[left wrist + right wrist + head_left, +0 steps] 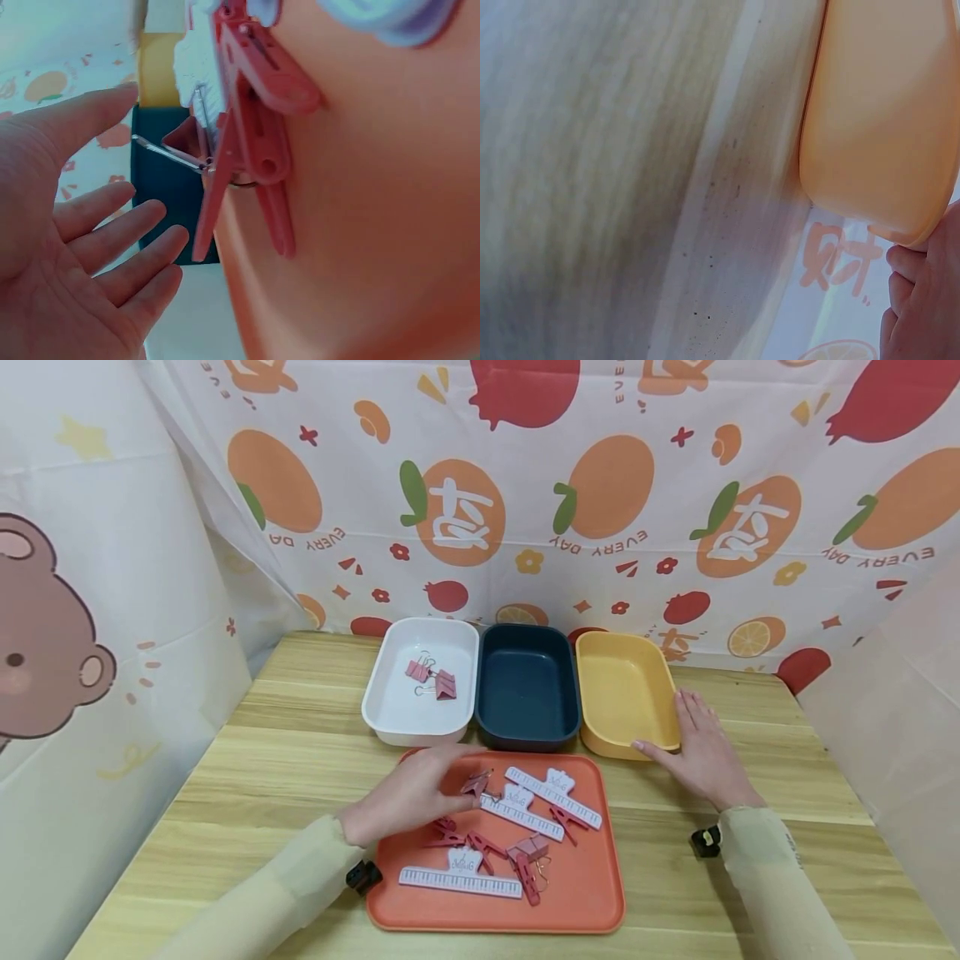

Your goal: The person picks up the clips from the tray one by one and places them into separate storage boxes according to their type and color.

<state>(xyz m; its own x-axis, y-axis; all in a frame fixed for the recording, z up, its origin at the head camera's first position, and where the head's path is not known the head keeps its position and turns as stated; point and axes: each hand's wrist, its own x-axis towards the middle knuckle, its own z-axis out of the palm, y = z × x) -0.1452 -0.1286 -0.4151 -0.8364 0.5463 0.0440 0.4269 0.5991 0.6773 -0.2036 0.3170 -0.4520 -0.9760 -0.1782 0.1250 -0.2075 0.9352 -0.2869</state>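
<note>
My left hand hovers over the left part of the orange tray, thumb and fingers apart around a pink binder clip. In the left wrist view its fingers are loosely spread and hold nothing. Three white piano-print clips lie on the tray with several red clothespins and another pink binder clip. My right hand rests against the right side of the yellow container, thumb at its front rim. Its fingertips touch the container's edge in the right wrist view.
A white container holds pink binder clips. Beside it stands a dark blue container, between the white and yellow ones. All stand behind the tray on a wooden table. A fruit-print cloth hangs at the back.
</note>
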